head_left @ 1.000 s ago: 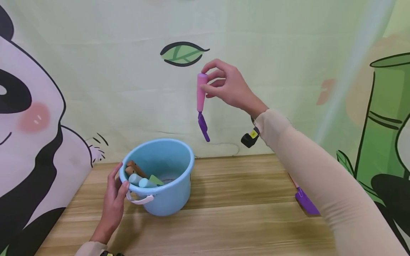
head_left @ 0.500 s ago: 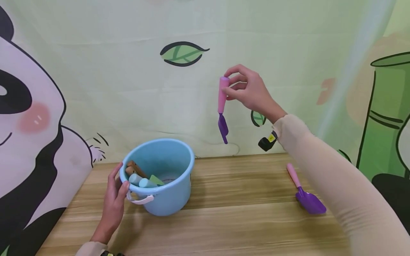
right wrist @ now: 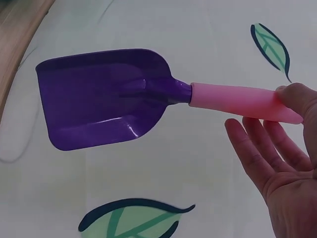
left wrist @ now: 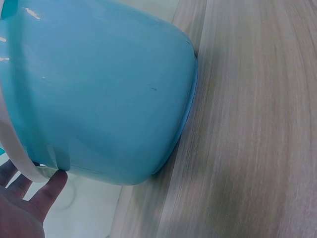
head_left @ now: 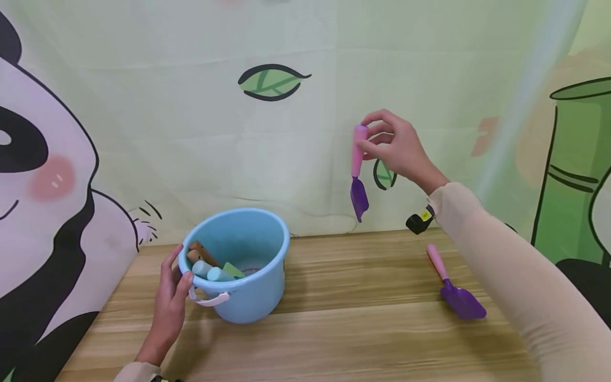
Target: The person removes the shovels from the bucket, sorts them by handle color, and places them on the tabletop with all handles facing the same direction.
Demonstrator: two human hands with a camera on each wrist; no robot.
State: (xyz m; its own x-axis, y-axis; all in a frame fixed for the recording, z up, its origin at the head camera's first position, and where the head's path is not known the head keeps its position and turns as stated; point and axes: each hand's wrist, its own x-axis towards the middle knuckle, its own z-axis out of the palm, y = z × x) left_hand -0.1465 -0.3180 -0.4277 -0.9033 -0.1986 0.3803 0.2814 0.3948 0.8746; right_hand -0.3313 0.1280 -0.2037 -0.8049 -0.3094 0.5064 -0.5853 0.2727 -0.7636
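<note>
A person's right hand [head_left: 398, 148] holds a shovel [head_left: 356, 168] in the air, in front of a pale green backdrop [head_left: 191, 127]. Thumb and fingers are clamped on the upper end of its pink handle; the purple blade hangs downward, its tip seen just above the back edge of a wooden desk [head_left: 343, 339].

The left hand [head_left: 169, 305] grips the left side of the rim of a light blue bucket [head_left: 253, 297], thumb and fingers closed on it. The bucket sits near the desk's back left corner, a white handle [head_left: 210, 300] hanging on its front. Inside, towards the left, lie brown pieces [head_left: 204, 252], light blue pieces [head_left: 219, 275] and a green piece [head_left: 234, 270].

A second shovel [head_left: 454, 295], also pink and purple, lies on the desk well right of the bucket, its handle pointing to the back edge and its blade towards the front. The backdrop shows a panda [head_left: 38, 228], leaves [head_left: 269, 85] and bamboo [head_left: 573, 159].
</note>
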